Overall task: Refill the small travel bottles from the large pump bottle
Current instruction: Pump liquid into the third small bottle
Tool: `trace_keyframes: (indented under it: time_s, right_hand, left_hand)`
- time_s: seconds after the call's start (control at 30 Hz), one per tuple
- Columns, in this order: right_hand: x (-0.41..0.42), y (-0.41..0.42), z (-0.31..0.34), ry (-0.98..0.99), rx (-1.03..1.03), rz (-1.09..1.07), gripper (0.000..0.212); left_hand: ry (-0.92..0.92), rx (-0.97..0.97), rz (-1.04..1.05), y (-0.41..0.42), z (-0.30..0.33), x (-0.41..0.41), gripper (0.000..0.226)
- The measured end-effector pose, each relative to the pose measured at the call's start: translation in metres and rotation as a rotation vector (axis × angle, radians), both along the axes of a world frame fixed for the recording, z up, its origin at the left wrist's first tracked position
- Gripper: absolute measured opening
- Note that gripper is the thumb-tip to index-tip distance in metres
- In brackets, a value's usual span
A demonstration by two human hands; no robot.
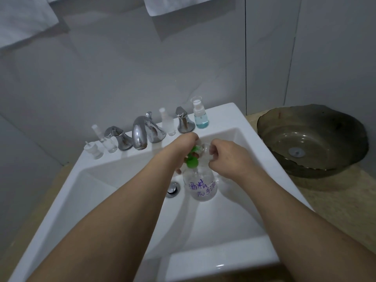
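The pump bottle [200, 186], clear plastic with a green pump [192, 157], stands in the sink [114, 200] by the drain; it looks fairly light, smooth and likely slippery, so its waist or the pump collar seems the safest hold. The left hand [186, 145] curls its fingers over the pump head, while the right hand [225, 157] pinches a small clear travel bottle [206, 149] at the spout. That little bottle looks thin and easily squeezed, best held by its sides.

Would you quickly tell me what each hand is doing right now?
Left hand: gripping the green pump of the large bottle.
Right hand: holding a small clear bottle.
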State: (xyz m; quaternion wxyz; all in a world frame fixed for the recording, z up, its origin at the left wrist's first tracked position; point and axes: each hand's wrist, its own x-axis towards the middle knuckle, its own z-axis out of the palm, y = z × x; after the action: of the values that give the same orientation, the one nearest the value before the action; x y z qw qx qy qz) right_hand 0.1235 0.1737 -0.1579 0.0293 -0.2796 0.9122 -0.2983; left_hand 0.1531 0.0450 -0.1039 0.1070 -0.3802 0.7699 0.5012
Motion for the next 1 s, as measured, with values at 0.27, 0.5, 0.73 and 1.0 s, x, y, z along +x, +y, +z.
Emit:
trace_keyframes:
  time_s: [0.27, 0.5, 0.73, 1.0]
  right_hand:
    - [-0.003, -0.004, -0.005, -0.063, 0.021, 0.035, 0.021]
    - [-0.006, -0.002, -0.007, -0.039, 0.053, 0.011, 0.022]
    - [-0.005, -0.003, -0.005, 0.024, 0.003, 0.002, 0.021]
    - [-0.005, -0.003, -0.006, 0.034, -0.007, 0.009, 0.021]
  left_hand:
    - [-0.078, -0.019, 0.036, -0.005, -0.014, -0.002, 0.021]
    - [-0.086, -0.012, 0.018, 0.000, -0.018, -0.006, 0.026]
    - [0.005, 0.005, 0.006, -0.006, -0.013, -0.004, 0.034]
    - [-0.047, -0.069, 0.001, -0.005, -0.008, -0.005, 0.024]
